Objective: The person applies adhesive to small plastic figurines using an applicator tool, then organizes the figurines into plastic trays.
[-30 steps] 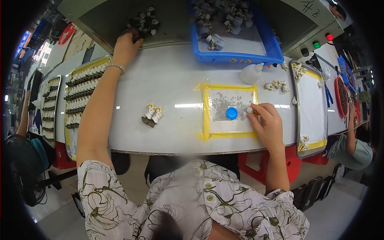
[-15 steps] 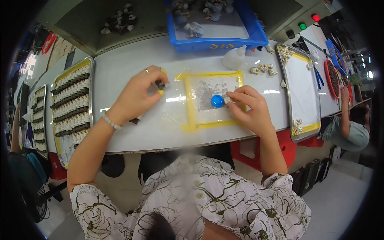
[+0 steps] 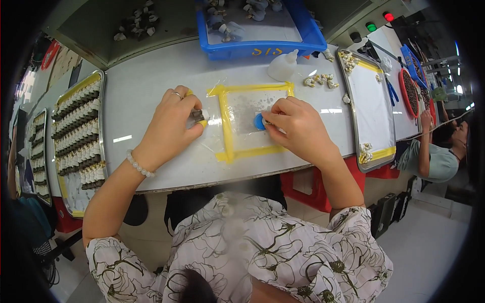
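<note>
My left hand (image 3: pixel 172 121), with yellow covers on its thumb and a fingertip, pinches a small dark-and-white figure piece (image 3: pixel 196 117) just left of the taped sheet. Over the right part of the clear sheet (image 3: pixel 237 108), edged with yellow tape, my right hand (image 3: pixel 298 126) is closed at the small round blue dish (image 3: pixel 259 121). A small pale piece is between its thumb and forefinger, mostly hidden by the fingers. Grey smudges and droplets mark the sheet. Behind it stands a white squeeze bottle (image 3: pixel 283 66).
Left lies a metal tray (image 3: pixel 103 126) with rows of white-and-dark pieces. A blue bin (image 3: pixel 262 50) stands at the back. To the right are loose cream pieces (image 3: pixel 322 81) and a paper-lined tray (image 3: pixel 374 111). Another person (image 3: pixel 429 156) sits far right.
My right hand has moved left, bringing the pale piece onto the blue dish. My left hand keeps the dark-and-white piece, shifted slightly lower. The whole view has swung a little.
</note>
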A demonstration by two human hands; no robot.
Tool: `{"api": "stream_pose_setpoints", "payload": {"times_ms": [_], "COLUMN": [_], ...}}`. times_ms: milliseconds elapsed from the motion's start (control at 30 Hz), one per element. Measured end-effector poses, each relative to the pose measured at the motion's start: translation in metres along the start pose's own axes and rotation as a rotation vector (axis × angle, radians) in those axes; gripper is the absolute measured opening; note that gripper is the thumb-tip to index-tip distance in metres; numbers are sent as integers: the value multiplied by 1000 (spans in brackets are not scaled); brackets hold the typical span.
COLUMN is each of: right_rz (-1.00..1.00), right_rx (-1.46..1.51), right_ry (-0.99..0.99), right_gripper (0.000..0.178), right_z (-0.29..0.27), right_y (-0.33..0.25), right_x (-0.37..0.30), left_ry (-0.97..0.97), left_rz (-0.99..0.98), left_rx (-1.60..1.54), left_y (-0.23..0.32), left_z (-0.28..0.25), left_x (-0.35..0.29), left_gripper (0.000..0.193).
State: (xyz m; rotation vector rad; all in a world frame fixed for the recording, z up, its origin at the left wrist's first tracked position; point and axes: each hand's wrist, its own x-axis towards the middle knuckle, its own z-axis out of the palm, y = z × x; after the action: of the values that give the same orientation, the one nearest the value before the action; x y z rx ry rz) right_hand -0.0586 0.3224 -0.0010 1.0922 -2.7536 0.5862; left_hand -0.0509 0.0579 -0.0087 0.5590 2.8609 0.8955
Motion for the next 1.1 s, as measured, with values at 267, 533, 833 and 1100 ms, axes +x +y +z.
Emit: {"api": "stream_pose_setpoints", "payload": {"times_ms": [267, 533, 833, 1100], "right_rz": [-41, 106, 329, 290], "right_rx": [-114, 201, 841, 888], "right_ry": [-38, 51, 79, 43], "right_gripper": [15, 18, 23, 23], "right_z": [0, 4, 14, 11], "right_y": [-1, 0, -7, -26], "right_x": [3, -2, -20, -15], "left_ry": [34, 100, 217, 235], "left_rz": [-266, -270, -244, -235], "left_rx": [-1226, -1600, -1679, -1634], "left_y": [27, 36, 41, 42], "left_z": [10, 56, 80, 82], "left_x": [-37, -55, -50, -49], "left_gripper": [18, 29, 27, 27]}}
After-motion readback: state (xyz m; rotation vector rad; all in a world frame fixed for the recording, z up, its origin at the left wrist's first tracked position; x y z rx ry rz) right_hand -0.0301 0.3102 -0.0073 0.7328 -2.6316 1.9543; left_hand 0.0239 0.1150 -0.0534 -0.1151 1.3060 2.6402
